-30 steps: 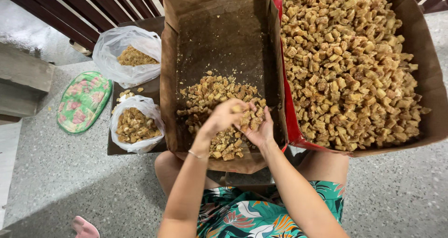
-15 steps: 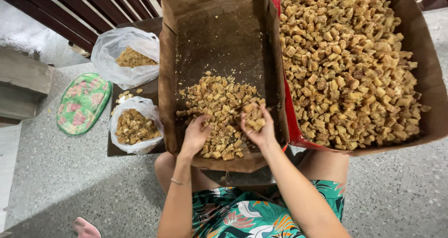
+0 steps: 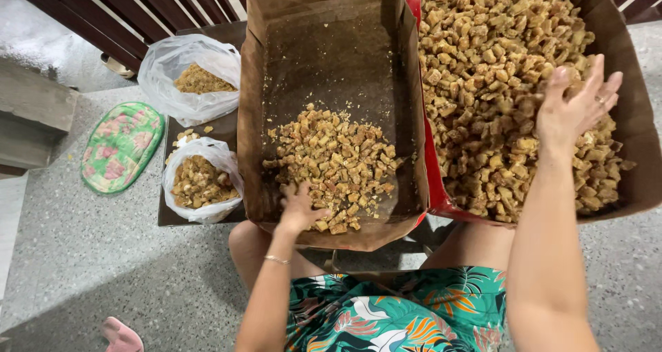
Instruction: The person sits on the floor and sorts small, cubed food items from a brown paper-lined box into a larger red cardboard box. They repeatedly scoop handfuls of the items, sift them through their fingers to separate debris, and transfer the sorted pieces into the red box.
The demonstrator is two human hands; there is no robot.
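Hands work apart in the head view. Left hand (image 3: 301,207) lies fingers down on the small heap of chunks (image 3: 331,166) in the left box (image 3: 324,48), curled loosely into the pieces; whether it pinches one I cannot tell. Right hand (image 3: 576,107) hovers spread and open over the big pile (image 3: 496,83) in the right box (image 3: 634,152), holding nothing that shows.

To do this well, I judge the right hand should drop flat onto the pile just under it and scoop a modest handful with fingers closed below, so no crumbly piece spills over the red wall (image 3: 424,138) between the boxes. Meanwhile the left hand should steady the small heap and keep it toward the near end of its box.

Left of the left hand, a dark tray (image 3: 172,217) carries two clear bags: the near bag (image 3: 200,179) just beside the left box, the far bag (image 3: 193,76) beyond it, both holding browner bits. Farther left lies a green floral mat (image 3: 121,145) on the speckled floor (image 3: 83,255). Beyond the boxes runs a dark wooden railing (image 3: 158,7). Below the hands show bare knees and leaf-print shorts (image 3: 414,310); a pink slipper (image 3: 121,335) sits at the lower left.
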